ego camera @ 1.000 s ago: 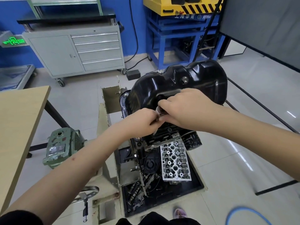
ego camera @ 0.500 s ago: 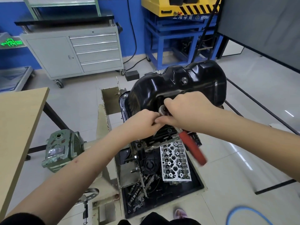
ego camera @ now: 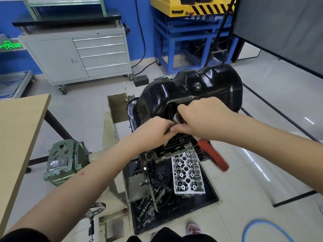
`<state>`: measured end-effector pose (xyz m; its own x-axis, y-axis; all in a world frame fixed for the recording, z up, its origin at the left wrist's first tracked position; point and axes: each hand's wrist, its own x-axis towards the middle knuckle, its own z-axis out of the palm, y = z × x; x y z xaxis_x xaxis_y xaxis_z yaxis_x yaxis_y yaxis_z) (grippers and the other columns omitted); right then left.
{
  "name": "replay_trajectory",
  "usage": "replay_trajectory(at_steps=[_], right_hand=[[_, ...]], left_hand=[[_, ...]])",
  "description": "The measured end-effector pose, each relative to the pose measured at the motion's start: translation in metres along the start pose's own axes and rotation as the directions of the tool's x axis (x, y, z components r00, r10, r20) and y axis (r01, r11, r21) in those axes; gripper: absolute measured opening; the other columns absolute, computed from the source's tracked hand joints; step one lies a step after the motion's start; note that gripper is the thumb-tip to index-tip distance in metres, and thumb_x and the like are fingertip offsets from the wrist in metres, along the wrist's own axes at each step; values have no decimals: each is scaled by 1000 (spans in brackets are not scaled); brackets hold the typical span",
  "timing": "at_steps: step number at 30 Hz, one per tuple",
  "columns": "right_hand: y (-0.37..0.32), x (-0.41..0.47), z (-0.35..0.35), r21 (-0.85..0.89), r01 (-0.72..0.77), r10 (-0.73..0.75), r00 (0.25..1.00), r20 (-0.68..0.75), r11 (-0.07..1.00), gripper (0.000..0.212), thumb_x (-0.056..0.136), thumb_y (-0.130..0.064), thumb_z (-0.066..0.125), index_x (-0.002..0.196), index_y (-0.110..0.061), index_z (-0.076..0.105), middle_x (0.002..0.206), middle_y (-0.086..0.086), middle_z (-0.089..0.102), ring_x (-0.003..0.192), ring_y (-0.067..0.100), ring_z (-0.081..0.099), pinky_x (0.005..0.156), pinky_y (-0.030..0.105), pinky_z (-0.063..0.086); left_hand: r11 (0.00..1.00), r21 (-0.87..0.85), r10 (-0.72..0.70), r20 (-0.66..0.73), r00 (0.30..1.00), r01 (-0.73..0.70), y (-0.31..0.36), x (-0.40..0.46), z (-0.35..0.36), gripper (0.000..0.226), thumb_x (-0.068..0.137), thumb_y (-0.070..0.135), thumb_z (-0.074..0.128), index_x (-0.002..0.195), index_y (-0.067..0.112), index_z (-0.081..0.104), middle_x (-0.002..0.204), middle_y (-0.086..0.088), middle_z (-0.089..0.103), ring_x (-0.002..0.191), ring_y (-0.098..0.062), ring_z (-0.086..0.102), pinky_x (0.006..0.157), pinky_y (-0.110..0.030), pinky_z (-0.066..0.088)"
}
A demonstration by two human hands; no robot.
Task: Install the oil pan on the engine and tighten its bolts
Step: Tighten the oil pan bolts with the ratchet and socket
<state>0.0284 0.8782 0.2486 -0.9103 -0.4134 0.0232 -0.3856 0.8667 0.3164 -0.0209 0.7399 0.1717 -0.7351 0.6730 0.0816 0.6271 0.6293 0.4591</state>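
A glossy black oil pan (ego camera: pixel 192 91) sits on top of the engine (ego camera: pixel 174 145), which is mounted on a beige stand. My right hand (ego camera: pixel 204 117) grips the metal head of a ratchet wrench (ego camera: pixel 214 157) at the pan's near flange; its red handle sticks out down and to the right, blurred. My left hand (ego camera: pixel 153 130) is curled at the flange right beside the ratchet head, its fingertips against the tool; what they hold is hidden. A bolt (ego camera: pixel 133 102) shows on the flange's left corner.
A cylinder head (ego camera: pixel 187 173) and loose parts lie in a black tray below the engine. A green gearbox (ego camera: pixel 63 161) with a hand crank sits on the left of the stand. A wooden table (ego camera: pixel 17 133) stands left, a grey drawer cabinet (ego camera: pixel 78 55) behind, and a blue hose (ego camera: pixel 265 226) on the floor.
The ratchet's red handle, hidden under my right hand one second ago, has swung out to the lower right. Both hands stay at the pan's near flange.
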Motion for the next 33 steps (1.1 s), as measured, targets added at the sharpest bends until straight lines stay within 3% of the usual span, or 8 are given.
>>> replay_trajectory(at_steps=[5, 8, 11, 18, 21, 24, 30, 33], right_hand=[[12, 3, 5, -69, 253, -256, 966, -44, 965, 30, 96, -32, 42, 124, -20, 41, 107, -3, 55, 102, 19, 54, 81, 28, 36], [10, 1, 1, -81, 210, -214, 976, -39, 974, 34, 94, -47, 35, 107, -18, 48, 92, -3, 59, 84, 20, 58, 69, 25, 32], [1, -1, -4, -21, 24, -24, 1000, 20, 999, 44, 89, -59, 33, 75, -17, 34, 59, -4, 34, 50, 13, 30, 46, 25, 18], [-4, -4, 5, -49, 167, -170, 982, -78, 985, 30, 96, -21, 39, 126, -20, 40, 110, 1, 52, 103, 23, 50, 82, 29, 33], [-6, -2, 2, -68, 144, -150, 985, -89, 987, 27, 97, -38, 37, 108, -15, 46, 94, -1, 57, 88, 21, 55, 73, 26, 33], [-10, 1, -4, 0, -25, 25, 999, -38, 1000, 41, 91, -56, 34, 85, -15, 35, 60, -3, 32, 52, 15, 31, 47, 24, 18], [-5, 4, 3, -91, 152, -158, 985, -73, 984, 23, 97, -22, 38, 119, -17, 42, 102, -1, 55, 99, 22, 53, 71, 26, 24], [-3, 4, -2, -125, 160, -168, 985, -50, 979, 22, 97, -36, 36, 97, -16, 45, 84, -2, 53, 80, 21, 53, 67, 24, 25]], left_hand=[[999, 42, 22, 37, 999, -23, 0, 3, -2, 45, 95, 25, 43, 52, 23, 31, 47, 9, 35, 42, -7, 33, 46, -15, 32], [1000, 9, 15, 64, 998, -16, -2, 2, -4, 42, 95, 28, 42, 54, 23, 34, 48, 8, 37, 43, -7, 35, 45, -16, 32], [1000, -10, 11, 41, 999, -11, -1, 1, -3, 41, 93, 25, 45, 54, 26, 34, 49, 10, 38, 44, -5, 36, 45, -15, 29], [997, 67, 32, 139, 990, -41, -4, 3, -6, 41, 96, 24, 41, 55, 22, 34, 52, 7, 38, 48, -9, 35, 49, -21, 25], [1000, 5, 16, 130, 991, -17, -7, 0, -8, 35, 95, 24, 42, 61, 19, 38, 52, 7, 38, 48, -7, 36, 48, -18, 29], [999, -51, -5, 51, 999, 8, -7, -1, -8, 39, 92, 19, 47, 55, 21, 34, 49, 7, 36, 44, -7, 33, 48, -13, 34], [1000, 22, 0, 81, 997, -2, -5, 2, -8, 47, 95, 20, 44, 50, 19, 31, 47, 5, 32, 43, -10, 30, 49, -15, 33], [998, 65, -26, 103, 994, 20, -3, 2, -8, 43, 96, 24, 40, 54, 20, 30, 50, 4, 35, 45, -10, 34, 50, -24, 29]])
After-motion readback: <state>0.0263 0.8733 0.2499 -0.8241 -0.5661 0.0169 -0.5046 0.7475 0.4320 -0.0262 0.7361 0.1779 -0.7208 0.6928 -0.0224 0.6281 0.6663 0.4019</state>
